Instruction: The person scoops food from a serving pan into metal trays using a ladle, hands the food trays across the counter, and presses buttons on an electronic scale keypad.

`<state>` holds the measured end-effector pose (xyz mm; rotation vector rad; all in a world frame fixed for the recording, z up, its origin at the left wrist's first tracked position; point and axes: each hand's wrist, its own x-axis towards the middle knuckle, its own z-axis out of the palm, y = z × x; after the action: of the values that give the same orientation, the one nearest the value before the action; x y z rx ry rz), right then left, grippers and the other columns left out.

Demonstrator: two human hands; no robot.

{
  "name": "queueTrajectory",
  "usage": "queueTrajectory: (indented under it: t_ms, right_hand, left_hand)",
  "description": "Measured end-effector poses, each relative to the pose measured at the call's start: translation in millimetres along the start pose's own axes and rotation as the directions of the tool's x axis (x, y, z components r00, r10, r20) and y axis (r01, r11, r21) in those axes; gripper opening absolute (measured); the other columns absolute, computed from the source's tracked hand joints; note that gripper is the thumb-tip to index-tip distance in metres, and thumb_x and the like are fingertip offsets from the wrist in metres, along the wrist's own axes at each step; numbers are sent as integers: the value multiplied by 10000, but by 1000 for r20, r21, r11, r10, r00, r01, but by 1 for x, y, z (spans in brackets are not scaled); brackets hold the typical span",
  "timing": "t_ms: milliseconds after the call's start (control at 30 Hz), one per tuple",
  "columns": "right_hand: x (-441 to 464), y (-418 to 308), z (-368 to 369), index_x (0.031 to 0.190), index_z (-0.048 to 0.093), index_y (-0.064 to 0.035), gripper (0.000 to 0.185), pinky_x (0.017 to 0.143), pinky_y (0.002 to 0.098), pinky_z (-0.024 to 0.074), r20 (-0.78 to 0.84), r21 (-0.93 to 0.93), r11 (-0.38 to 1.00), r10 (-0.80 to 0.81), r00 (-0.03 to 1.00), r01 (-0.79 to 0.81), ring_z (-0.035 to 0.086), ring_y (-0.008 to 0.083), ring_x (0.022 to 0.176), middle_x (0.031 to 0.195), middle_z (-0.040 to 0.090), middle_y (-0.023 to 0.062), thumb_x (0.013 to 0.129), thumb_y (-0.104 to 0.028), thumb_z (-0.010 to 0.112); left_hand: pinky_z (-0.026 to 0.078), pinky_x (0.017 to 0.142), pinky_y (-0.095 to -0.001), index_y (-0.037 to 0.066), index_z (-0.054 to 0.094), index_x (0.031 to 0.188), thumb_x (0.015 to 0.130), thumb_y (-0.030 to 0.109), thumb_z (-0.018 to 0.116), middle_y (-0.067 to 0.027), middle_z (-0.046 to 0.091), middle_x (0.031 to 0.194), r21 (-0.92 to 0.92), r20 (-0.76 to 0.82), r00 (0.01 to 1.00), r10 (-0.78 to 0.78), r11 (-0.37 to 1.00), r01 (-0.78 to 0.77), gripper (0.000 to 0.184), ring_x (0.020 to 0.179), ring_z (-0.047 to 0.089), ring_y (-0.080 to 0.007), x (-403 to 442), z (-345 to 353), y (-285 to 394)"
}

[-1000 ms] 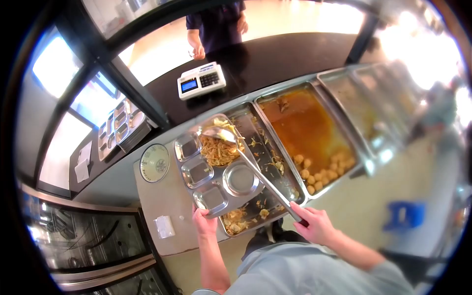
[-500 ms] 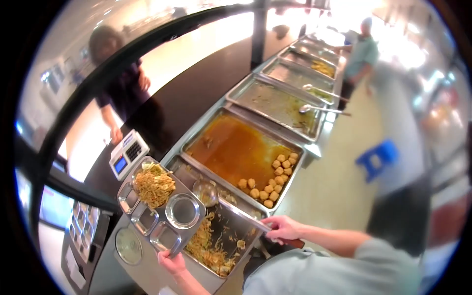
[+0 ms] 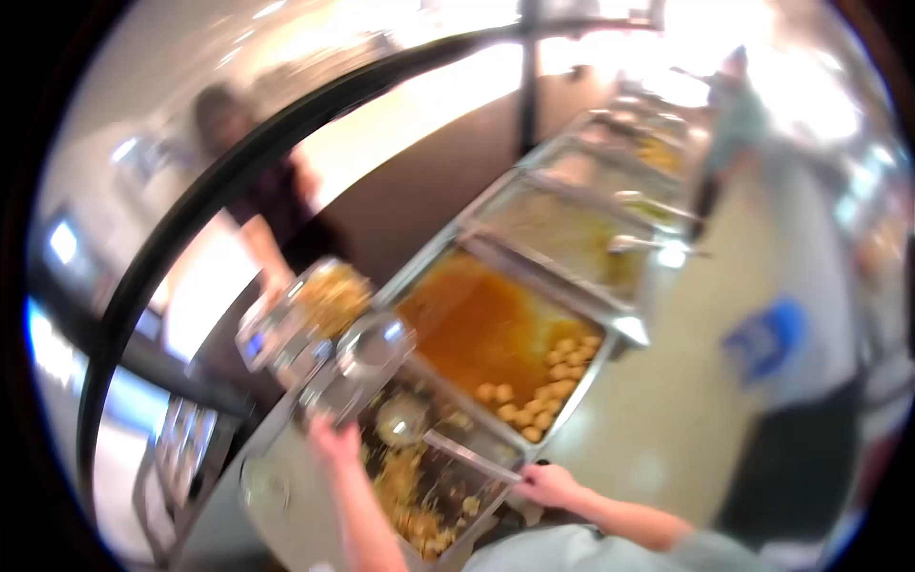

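My left hand (image 3: 335, 442) grips the near edge of a steel compartment tray (image 3: 329, 386), raised over the counter, with a heap of noodle-like food (image 3: 333, 297) in its far compartment. My right hand (image 3: 551, 484) is closed round the dark handle end of a long steel ladle (image 3: 477, 456). The ladle's bowl lies over the food pan (image 3: 448, 520), which holds shredded food along its left side. Across the counter, a person's hand (image 3: 276, 283) is at the far edge of the tray; motion blur hides whether it touches.
Beyond the near pan is a pan of brown sauce (image 3: 486, 319) with round balls. More pans and spoons (image 3: 658, 246) run to the upper right. A bowl (image 3: 265, 484) sits at lower left. Another person (image 3: 736, 119) stands far right; a blue stool (image 3: 765, 338) is on the floor.
The view has swung toward the right-hand pans. My left hand has moved the tray away from me, toward the person across the counter. The ladle has left the tray and dropped to the near pan.
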<state>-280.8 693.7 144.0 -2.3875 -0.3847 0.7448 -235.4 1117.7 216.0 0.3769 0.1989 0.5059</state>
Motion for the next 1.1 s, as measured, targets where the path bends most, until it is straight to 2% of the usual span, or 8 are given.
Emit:
queueTrajectory:
  t_ms: [100, 433, 600, 700, 767, 800, 933, 1100]
  right_hand:
    - [17, 2, -21, 1067, 727, -84, 436, 784, 408, 562, -14, 145, 989, -4, 1000, 6, 709, 323, 842, 924, 739, 141, 832, -450, 733]
    - [22, 63, -11, 1006, 680, -67, 453, 759, 418, 559, 214, 11, 994, 107, 971, -111, 700, 324, 812, 877, 726, 133, 853, -493, 700]
    - [13, 39, -30, 992, 664, -31, 395, 640, 345, 560, 247, 178, 961, 165, 955, -212, 680, 214, 607, 791, 704, 105, 873, -403, 725]
    - [14, 38, -27, 970, 640, -17, 330, 538, 297, 523, 280, 275, 931, 162, 946, -240, 637, 160, 529, 743, 679, 78, 896, -328, 722]
    - [19, 18, -38, 966, 618, -22, 282, 471, 271, 477, 405, 355, 869, 190, 894, -345, 607, 149, 505, 714, 659, 66, 912, -283, 711]
    - [18, 6, -48, 972, 602, -32, 247, 440, 257, 435, 477, 463, 799, 140, 868, -383, 578, 139, 489, 696, 640, 57, 917, -251, 702]
    - [24, -22, -62, 976, 577, -24, 176, 402, 262, 408, 515, 607, 701, 12, 857, -375, 535, 134, 469, 655, 587, 61, 882, -117, 694]
    - [41, -49, -53, 962, 600, -5, 196, 413, 260, 424, 348, 463, 870, -1, 937, -171, 548, 121, 462, 648, 593, 42, 880, -150, 703]
  left_hand:
    - [519, 981, -566, 74, 522, 1342, 724, -42, 462, -157, 588, 1302, 40, -4, 999, 51, 998, -51, 632, 1209, 574, -360, 49, 41, -27]
    - [565, 941, -566, 103, 441, 1405, 718, -27, 434, -150, 546, 1302, 99, 108, 989, 99, 989, -110, 700, 1187, 582, -361, 94, 82, -81]
    - [602, 895, -500, 84, 370, 1419, 955, 95, 575, -165, 509, 1325, -9, 245, 957, 153, 988, -155, 507, 1175, 582, -360, 158, 118, -84]
    - [581, 898, -495, 31, 462, 1268, 963, 178, 646, -237, 573, 1293, 133, -40, 993, 114, 985, -107, 386, 1124, 624, -405, 140, 161, -76]
    - [594, 856, -463, 12, 488, 1295, 972, 179, 622, -224, 638, 1207, 220, 57, 998, 35, 974, -46, 388, 1047, 672, -384, 110, 135, -65]
    - [604, 728, -379, -7, 551, 1206, 981, 141, 577, -176, 686, 1042, 261, 64, 998, -16, 965, -1, 270, 838, 714, -294, 84, 127, -54]
    - [580, 627, -293, 7, 662, 1182, 940, 85, 573, -133, 715, 912, 578, -126, 992, 30, 815, 49, 269, 728, 700, -201, -32, 18, 3]
    - [472, 547, -247, 78, 668, 1032, 921, 152, 625, -16, 618, 760, 682, -615, 664, 426, 710, 177, 140, 603, 560, -101, -177, -116, 39]
